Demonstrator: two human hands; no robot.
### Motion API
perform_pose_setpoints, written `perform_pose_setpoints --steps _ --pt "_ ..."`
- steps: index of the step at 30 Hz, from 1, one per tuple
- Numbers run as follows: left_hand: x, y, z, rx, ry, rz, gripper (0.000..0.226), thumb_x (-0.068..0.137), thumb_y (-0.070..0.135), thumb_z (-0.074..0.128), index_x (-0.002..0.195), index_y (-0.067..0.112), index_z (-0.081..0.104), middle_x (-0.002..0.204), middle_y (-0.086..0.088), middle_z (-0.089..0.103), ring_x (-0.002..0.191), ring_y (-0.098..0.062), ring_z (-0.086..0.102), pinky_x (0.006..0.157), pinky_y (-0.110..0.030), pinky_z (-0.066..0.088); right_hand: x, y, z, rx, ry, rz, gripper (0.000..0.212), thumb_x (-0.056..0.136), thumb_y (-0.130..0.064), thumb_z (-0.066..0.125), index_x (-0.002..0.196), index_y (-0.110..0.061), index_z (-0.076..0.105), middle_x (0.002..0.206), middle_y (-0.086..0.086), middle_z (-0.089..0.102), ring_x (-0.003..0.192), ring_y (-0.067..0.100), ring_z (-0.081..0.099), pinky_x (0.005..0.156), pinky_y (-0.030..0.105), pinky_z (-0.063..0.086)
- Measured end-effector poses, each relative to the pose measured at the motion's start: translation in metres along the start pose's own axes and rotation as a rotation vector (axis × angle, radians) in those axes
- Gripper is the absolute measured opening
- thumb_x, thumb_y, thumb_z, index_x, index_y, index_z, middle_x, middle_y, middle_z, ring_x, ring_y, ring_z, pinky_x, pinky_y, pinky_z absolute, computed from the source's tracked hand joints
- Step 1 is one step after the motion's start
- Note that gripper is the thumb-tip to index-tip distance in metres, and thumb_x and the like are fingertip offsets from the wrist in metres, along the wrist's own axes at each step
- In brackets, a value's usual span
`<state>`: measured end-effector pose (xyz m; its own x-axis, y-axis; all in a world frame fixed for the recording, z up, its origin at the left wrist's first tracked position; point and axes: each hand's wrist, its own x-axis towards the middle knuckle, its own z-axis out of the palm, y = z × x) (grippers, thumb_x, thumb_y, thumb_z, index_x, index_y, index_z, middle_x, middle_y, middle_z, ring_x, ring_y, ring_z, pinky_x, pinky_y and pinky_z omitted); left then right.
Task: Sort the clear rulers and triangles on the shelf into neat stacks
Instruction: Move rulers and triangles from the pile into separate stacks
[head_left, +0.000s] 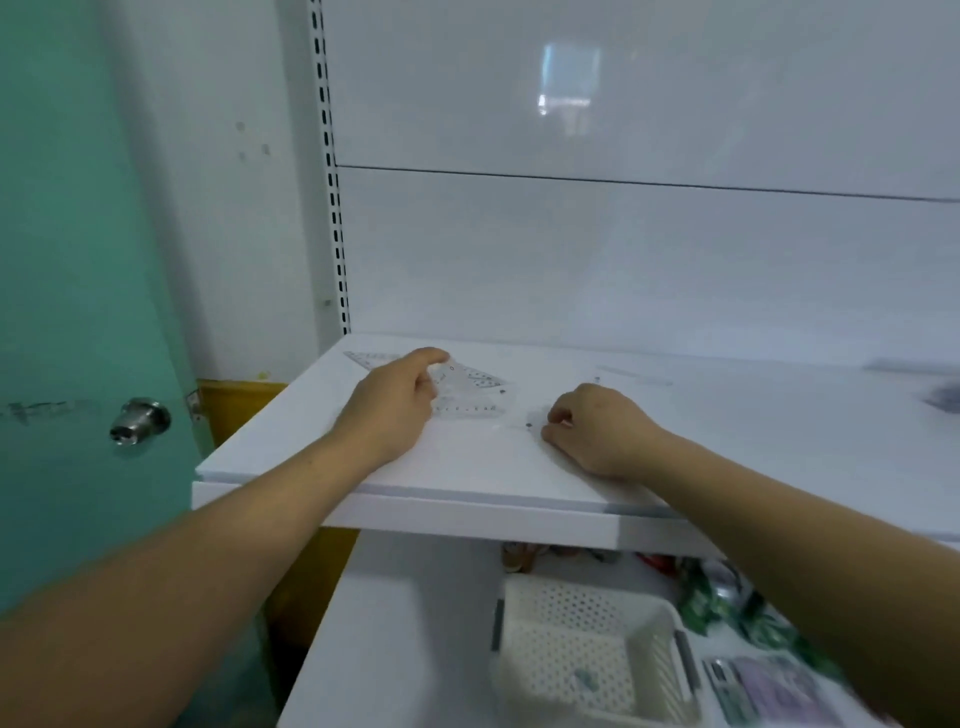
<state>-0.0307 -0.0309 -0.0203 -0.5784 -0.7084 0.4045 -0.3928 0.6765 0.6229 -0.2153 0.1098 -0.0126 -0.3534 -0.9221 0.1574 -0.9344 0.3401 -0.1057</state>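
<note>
Both hands rest on a white shelf (467, 478). My left hand (392, 402) lies over a small pile of clear triangles (470, 387) near the shelf's left side, fingers curled onto their edge. A clear ruler (371, 358) pokes out to the left behind that hand. My right hand (592, 428) is curled with its fingertips pinching at a faint clear piece (527, 423) flat on the shelf; whether it grips it I cannot tell. Another clear ruler (636, 376) lies farther back to the right.
A green door (78, 312) with a metal knob (137, 421) stands at the left. Below the shelf sit a white perforated basket (582, 649) and several packaged goods (769, 691). A dark blurred object (943, 397) lies at the shelf's far right.
</note>
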Motion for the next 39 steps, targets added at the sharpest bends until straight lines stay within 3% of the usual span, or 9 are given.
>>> perform_pose_setpoints --steps 4,8,11,14,18,21,23,27,39 --pt "-0.006 0.014 0.002 -0.137 0.025 0.006 0.04 0.098 0.012 0.042 0.136 0.026 0.042 0.092 0.009 0.054 0.084 -0.016 0.063 0.068 -0.016 0.042 -0.032 -0.007 -0.007 0.023 -0.033 -0.088 0.041 0.096 -0.045 0.042 0.104 -0.014 0.067 0.111 0.006 0.061 0.106 0.02 0.053 0.094 0.035 0.042" --pt "-0.013 0.023 0.005 -0.187 0.001 -0.059 0.05 0.094 0.001 0.035 0.139 0.022 0.038 0.103 0.002 0.051 0.099 -0.021 0.056 0.077 -0.024 0.04 -0.07 -0.007 -0.007 0.054 0.009 -0.225 0.052 0.093 -0.053 0.045 0.133 -0.02 0.053 0.134 0.002 0.049 0.123 0.018 0.044 0.102 0.025 0.029" --pt "-0.018 0.032 0.01 -0.195 -0.044 -0.116 0.055 0.093 0.0 0.034 0.143 0.023 0.032 0.121 -0.004 0.049 0.104 -0.022 0.055 0.08 -0.026 0.042 -0.089 0.0 -0.002 0.082 0.079 -0.284 0.051 0.086 -0.054 0.054 0.125 -0.022 0.06 0.126 0.0 0.056 0.115 0.017 0.051 0.102 0.023 0.035" --pt "-0.025 0.046 0.016 -0.258 -0.059 -0.15 0.049 0.097 0.006 0.035 0.142 0.026 0.033 0.13 -0.009 0.046 0.086 -0.02 0.061 0.058 -0.015 0.041 -0.101 0.008 0.005 0.11 0.174 -0.357 0.031 0.085 -0.032 0.06 0.109 -0.017 0.07 0.105 0.002 0.067 0.095 0.021 0.061 0.086 0.027 0.046" --pt "-0.036 0.071 0.027 -0.257 -0.044 -0.147 0.048 0.098 0.007 0.033 0.141 0.03 0.035 0.132 -0.007 0.045 0.072 -0.013 0.06 0.053 -0.019 0.038 -0.121 0.017 -0.02 0.302 0.262 -0.125 0.027 0.098 -0.027 0.046 0.12 -0.022 0.061 0.108 -0.003 0.068 0.094 0.011 0.062 0.089 0.028 0.048" --pt "-0.044 0.095 0.04 -0.273 -0.076 -0.125 0.053 0.094 0.0 0.03 0.14 0.028 0.037 0.122 -0.003 0.05 0.077 -0.016 0.056 0.055 -0.021 0.039 -0.133 0.041 -0.041 0.42 0.2 0.02 0.028 0.101 -0.029 0.039 0.124 -0.028 0.053 0.088 -0.006 0.065 0.068 -0.004 0.055 0.066 0.022 0.047" --pt "-0.047 0.113 0.049 -0.242 -0.119 -0.075 0.053 0.094 0.001 0.031 0.14 0.026 0.037 0.111 0.002 0.05 0.08 -0.016 0.053 0.056 -0.021 0.039 -0.142 0.058 -0.053 0.461 0.14 0.09 0.032 0.1 -0.033 0.038 0.129 -0.028 0.049 0.084 -0.01 0.059 0.072 -0.002 0.055 0.06 0.017 0.04" --pt "-0.056 0.167 0.081 -0.128 -0.239 0.025 0.064 0.091 0.01 0.05 0.147 0.027 0.025 0.119 0.003 0.043 0.085 -0.014 0.05 0.063 -0.021 0.038 -0.181 0.105 -0.077 0.384 0.049 0.118 0.055 0.089 -0.034 0.059 0.139 -0.024 0.037 0.085 -0.007 0.061 0.076 0.004 0.056 0.066 0.017 0.042" --pt "-0.109 0.36 0.23 -0.164 -0.396 0.389 0.077 0.086 0.016 0.062 0.149 0.024 0.019 0.121 0.002 0.046 0.092 -0.015 0.047 0.082 -0.025 0.037 -0.36 0.268 -0.128 0.205 0.171 0.486 0.073 0.093 -0.031 0.057 0.151 -0.025 0.013 0.079 -0.012 0.052 0.071 0.003 0.051 0.06 0.015 0.036"
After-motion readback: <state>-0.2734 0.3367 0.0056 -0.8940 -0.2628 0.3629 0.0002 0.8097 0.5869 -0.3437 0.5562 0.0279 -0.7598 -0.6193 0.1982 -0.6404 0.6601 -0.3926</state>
